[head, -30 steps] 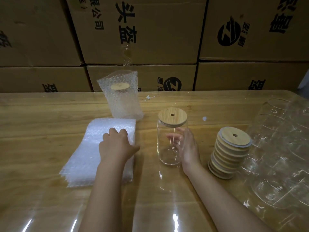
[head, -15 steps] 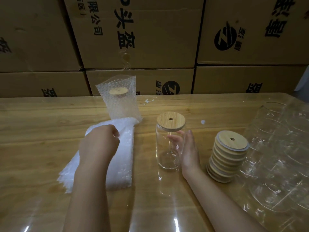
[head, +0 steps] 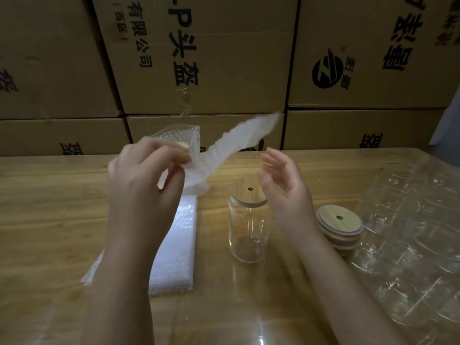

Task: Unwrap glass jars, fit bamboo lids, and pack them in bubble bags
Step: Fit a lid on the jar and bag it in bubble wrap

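My left hand (head: 146,175) pinches one bubble bag (head: 231,145) by its near end and holds it in the air; the bag slants up to the right. Below it lies the white stack of bubble bags (head: 176,247) on the table. A clear glass jar (head: 249,235) with a bamboo lid (head: 249,192) stands upright at the centre. My right hand (head: 286,192) hovers open just above and right of the lid, holding nothing. A stack of bamboo lids (head: 339,225) stands right of the jar.
A jar packed in a bubble bag (head: 181,138) stands at the back, partly hidden by my left hand. Wrapped glass jars in clear plastic (head: 410,240) lie at the right. Stacked cardboard boxes (head: 199,58) wall off the far side of the wooden table (head: 49,207).
My left hand has lifted one bubble bag off the stack into the air. My right hand has let go of the jar and risen above its lid.
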`<state>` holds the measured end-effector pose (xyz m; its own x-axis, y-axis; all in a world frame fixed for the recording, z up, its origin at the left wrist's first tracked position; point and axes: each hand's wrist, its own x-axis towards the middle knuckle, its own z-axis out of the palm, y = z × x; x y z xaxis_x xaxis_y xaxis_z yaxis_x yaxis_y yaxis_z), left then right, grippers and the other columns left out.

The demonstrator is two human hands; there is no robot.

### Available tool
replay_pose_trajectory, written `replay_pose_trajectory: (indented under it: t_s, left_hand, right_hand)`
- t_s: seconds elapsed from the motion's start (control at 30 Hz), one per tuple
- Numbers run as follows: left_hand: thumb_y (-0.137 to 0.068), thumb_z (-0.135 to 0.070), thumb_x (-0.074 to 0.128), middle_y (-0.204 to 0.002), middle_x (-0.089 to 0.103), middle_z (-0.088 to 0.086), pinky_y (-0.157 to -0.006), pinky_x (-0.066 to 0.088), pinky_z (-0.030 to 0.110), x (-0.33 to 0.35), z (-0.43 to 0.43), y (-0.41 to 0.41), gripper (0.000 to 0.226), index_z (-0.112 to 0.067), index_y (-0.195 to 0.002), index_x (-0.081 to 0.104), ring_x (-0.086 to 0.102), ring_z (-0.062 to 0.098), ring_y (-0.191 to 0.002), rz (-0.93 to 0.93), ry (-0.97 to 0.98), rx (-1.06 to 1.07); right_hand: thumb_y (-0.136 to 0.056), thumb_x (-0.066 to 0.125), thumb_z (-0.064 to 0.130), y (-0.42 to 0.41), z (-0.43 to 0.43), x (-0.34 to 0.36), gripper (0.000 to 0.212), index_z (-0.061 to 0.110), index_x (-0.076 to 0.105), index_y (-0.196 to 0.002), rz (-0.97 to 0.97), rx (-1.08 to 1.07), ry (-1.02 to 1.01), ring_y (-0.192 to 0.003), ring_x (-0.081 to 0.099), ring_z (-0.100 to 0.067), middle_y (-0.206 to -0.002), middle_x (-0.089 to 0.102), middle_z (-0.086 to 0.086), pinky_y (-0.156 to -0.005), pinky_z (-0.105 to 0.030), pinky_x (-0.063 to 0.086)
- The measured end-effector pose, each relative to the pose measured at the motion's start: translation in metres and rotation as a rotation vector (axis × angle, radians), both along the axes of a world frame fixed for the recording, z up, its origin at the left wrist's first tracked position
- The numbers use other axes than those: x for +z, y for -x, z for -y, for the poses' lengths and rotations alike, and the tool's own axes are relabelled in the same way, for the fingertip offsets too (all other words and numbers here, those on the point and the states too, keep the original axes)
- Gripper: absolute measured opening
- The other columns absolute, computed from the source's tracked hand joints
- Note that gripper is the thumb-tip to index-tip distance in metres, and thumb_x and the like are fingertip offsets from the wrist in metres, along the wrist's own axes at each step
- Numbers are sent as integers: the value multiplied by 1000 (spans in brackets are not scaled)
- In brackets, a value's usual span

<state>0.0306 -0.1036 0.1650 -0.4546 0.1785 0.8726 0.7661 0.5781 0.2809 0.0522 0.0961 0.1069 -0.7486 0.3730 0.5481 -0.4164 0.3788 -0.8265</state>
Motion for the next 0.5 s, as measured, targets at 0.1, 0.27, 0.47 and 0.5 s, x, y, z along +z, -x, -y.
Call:
replay_pose_trajectory:
  t_s: [0.1, 0.27, 0.47, 0.5]
  left_hand:
    - [-83, 2, 53, -97, 60, -5, -81, 43, 60, 1, 0, -2, 19, -11, -77, 66, 55, 23, -93, -43, -83, -62]
    - [-84, 3, 49, -98, 61, -1, -81, 44, 60, 1, 2, -2, 24, -18, -82, 62, 58, 25, -94, -78, -175, -144]
    - [-93, -9, 59, -115, 57, 1, -92, 45, 22, -2, 7, 5, 36, -19, -126, 47, 56, 6, -102, -47, -373, -59]
    - [-91, -15, 63, -119, 56, 1, -86, 43, 14, -3, 9, 6, 43, -21, -130, 45, 56, 4, -101, 10, -380, -51]
  right_hand:
    - [-89, 61, 37, -8, -4, 11, 59, 53, 28, -135, 28, -87, -228, -115, 35, 22, -132, 42, 23, -89, -7, 31]
    - [-86, 67, 23, -20, -10, 31, 48, 55, 46, -115, -65, -160, -365, -115, 41, -1, -125, 39, 16, -96, -12, 33]
    - [-88, 56, 40, -34, -10, 49, 24, 22, 65, -75, -26, 71, -173, -59, 52, 1, -68, 63, 2, -58, -14, 42]
    - [-87, 55, 44, -35, -10, 51, 31, 18, 65, -74, 18, 116, -66, -56, 52, -3, -62, 61, -1, -56, -18, 43]
